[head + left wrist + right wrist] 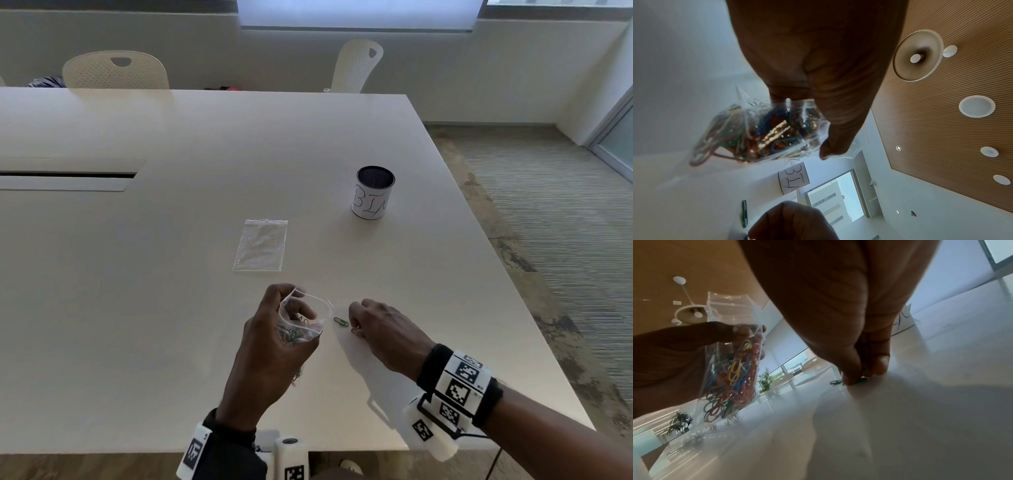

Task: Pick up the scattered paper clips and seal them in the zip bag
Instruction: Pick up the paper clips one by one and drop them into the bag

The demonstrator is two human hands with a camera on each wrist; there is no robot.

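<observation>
My left hand (291, 310) grips a clear zip bag (303, 327) just above the table, its mouth standing open toward the right. In the right wrist view the bag (731, 363) holds several coloured paper clips. My right hand (356, 327) is down on the table beside the bag, and its thumb and fingers (882, 365) pinch a green paper clip (861, 380) against the surface. Another green paper clip (340, 321) lies loose on the table between the two hands, also visible as the clip (744, 212) in the left wrist view.
A second, empty zip bag (260, 245) lies flat beyond the hands. A mesh cup with a paper label reading BIN (373, 195) stands at the back right. The table's right edge (507, 274) runs close by. Two chairs stand at the far side.
</observation>
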